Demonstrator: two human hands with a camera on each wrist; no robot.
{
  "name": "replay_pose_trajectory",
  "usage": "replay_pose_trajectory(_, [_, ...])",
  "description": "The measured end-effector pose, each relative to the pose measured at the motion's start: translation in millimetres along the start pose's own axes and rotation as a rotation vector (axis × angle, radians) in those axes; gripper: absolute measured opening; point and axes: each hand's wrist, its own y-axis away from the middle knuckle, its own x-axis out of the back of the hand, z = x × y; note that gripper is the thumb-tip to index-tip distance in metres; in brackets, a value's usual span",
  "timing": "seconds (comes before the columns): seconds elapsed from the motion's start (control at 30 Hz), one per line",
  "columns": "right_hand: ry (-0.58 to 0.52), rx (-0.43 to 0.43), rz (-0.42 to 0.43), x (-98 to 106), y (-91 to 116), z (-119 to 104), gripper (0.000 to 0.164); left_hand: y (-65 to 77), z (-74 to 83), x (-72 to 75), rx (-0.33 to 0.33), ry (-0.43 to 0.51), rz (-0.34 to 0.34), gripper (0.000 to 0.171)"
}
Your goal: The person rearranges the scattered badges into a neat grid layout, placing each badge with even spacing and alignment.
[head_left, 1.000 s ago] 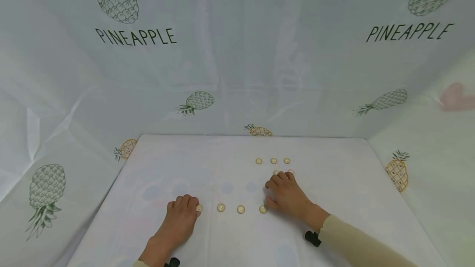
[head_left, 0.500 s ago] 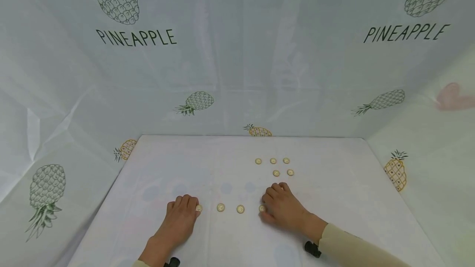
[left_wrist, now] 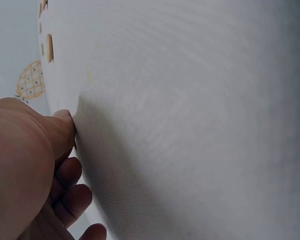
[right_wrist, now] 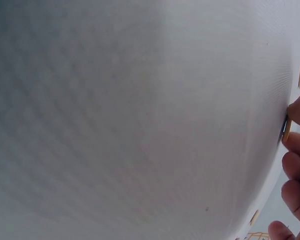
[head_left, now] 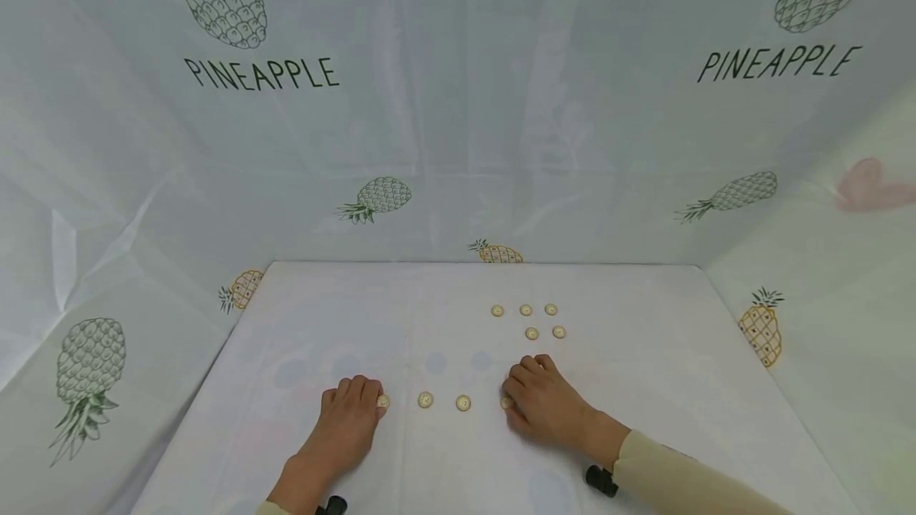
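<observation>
Small round pale wooden-looking buttons lie on the white cloth-covered table. At the left end of the front row, my left hand [head_left: 346, 424] holds a button [head_left: 384, 401] by its edge between thumb and index finger. In the left wrist view the thumb [left_wrist: 62, 130] presses down at the cloth and hides that button. My right hand [head_left: 547, 404] pinches the button [head_left: 506, 402] at the row's right end. The right wrist view shows this button [right_wrist: 288, 129] edge-on, close to the cloth, between thumb and fingertip. Between the hands lie two more buttons, one left [head_left: 425, 400] and one right [head_left: 463, 403].
Farther back are three buttons in a line, one of them in the middle [head_left: 525, 310], and two just in front, including a right one [head_left: 559, 332]. A pineapple-printed sheet [head_left: 458, 118] hangs behind the table [head_left: 343, 300] and along its sides.
My right hand has come back toward me and slightly left, uncovering the two buttons behind it, and has closed thumb and finger on the right-end button. The left hand stays put.
</observation>
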Motion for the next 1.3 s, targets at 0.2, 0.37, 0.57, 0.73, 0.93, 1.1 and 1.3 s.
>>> replay_pose_trajectory(0.2, [-0.002, -0.031, -0.001, 3.7, 0.6, 2.7, 0.021, -1.5, -0.7, 0.5, -0.003, -0.007, -0.003, 0.023])
replay_pose_trajectory(0.37, [0.035, -0.039, 0.012, 4.5, 0.5, 4.3, 0.032, -2.1, -1.2, -0.5, 0.000, -0.001, 0.004, 0.022])
replay_pose_trajectory(0.57, [-0.005, -0.012, 0.007, 4.9, -0.2, 3.2, 0.016, -1.7, -2.1, -2.0, 0.005, 0.004, 0.007, 0.022])
replay_pose_trajectory(0.73, [-0.028, -0.011, 0.006, 4.7, 1.0, 2.4, 0.016, -0.9, -1.8, -1.5, 0.005, 0.007, 0.007, 0.022])
replay_pose_trajectory(0.93, [-0.003, -0.026, -0.011, 2.5, 2.8, 2.7, 0.022, 0.4, -1.3, -1.6, 0.013, 0.018, -0.004, 0.021])
replay_pose_trajectory(1.1, [-0.009, -0.020, -0.013, 1.4, 3.0, 3.4, 0.020, 1.0, -0.8, -1.5, 0.013, 0.025, 0.000, 0.021])
replay_pose_trajectory(1.3, [-0.005, -0.015, 0.036, 1.9, 3.5, 5.5, 0.024, 0.4, -0.5, -1.1, 0.005, 0.028, 0.001, 0.022])
